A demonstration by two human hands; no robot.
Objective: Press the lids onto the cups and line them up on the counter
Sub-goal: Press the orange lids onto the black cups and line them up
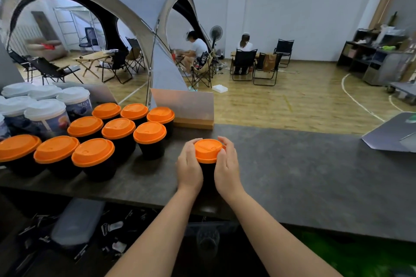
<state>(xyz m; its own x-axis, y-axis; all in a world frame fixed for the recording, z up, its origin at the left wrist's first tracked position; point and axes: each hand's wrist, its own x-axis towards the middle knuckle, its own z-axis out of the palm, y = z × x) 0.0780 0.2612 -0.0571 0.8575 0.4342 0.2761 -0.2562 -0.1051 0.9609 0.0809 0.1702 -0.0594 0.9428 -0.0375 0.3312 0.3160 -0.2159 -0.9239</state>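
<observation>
While nine lidded cups (117, 132) sit mid-left on the desk (304, 175), both hands wrap one black cup (208, 173) at center. Left hand (189, 167) & right hand (227, 166) curl round its orange lid (208, 149).

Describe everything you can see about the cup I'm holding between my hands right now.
The cup is black with an orange plastic-looking lid seated on top. It stands upright on the dark grey counter, apart from the block of orange-lidded cups to its left. The left hand and right hand wrap its sides, fingers curling onto the lid's rim. Most of its wall is hidden by the hands.
</observation>
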